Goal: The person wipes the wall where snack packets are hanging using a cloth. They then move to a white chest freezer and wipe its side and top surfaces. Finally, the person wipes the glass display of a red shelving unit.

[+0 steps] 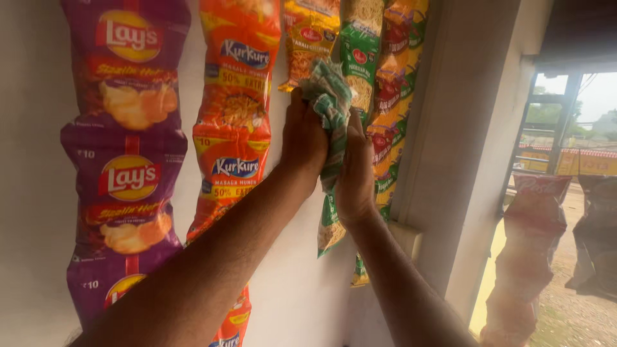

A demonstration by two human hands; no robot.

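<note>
My left hand (302, 144) and my right hand (355, 173) are raised together against a white wall, both closed on a crumpled green snack packet (331, 103) that belongs to a hanging strip of green packets (358, 64). The packet is bunched between the two hands, with its lower end (329, 228) dangling below my wrists. A strip of orange snack packets (234, 122) hangs just left of my left hand. Behind my right hand hangs a red and yellow strip (392, 83), partly hidden.
A strip of purple chip packets (125, 154) hangs at far left. An orange packet (308, 38) hangs above my hands. A white door frame (463, 160) stands at right, with a red packet strip (530, 244) and a dark one (594, 238) hanging in the open doorway.
</note>
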